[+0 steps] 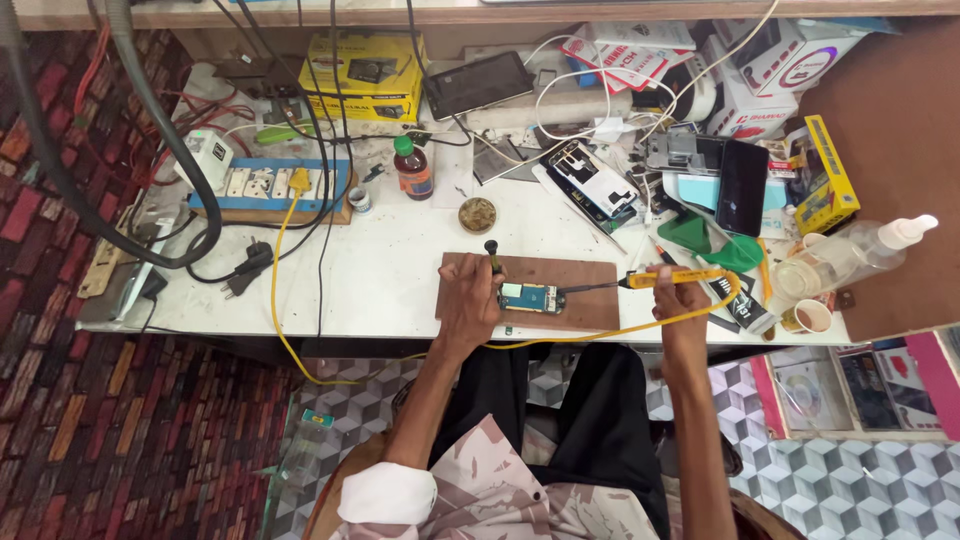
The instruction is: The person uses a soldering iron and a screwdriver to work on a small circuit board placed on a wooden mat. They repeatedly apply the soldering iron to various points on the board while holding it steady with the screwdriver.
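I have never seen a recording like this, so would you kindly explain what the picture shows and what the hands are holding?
There is no machine here: one camera worn on a person's head looks down at their two bare hands. They sit at a white workbench with a brown board on it. The left hand steadies a small circuit board and grips a dark-handled tool. The right hand holds a yellow soldering iron, its tip at the circuit board. Behind lie a power strip, a brown bottle, phones and boxes.

We wear a camouflage-patterned shirt in beige, brown and white, its left sleeve (388, 494) rolled to a white cuff above the elbow; black trousers (590, 420); forearms bare.
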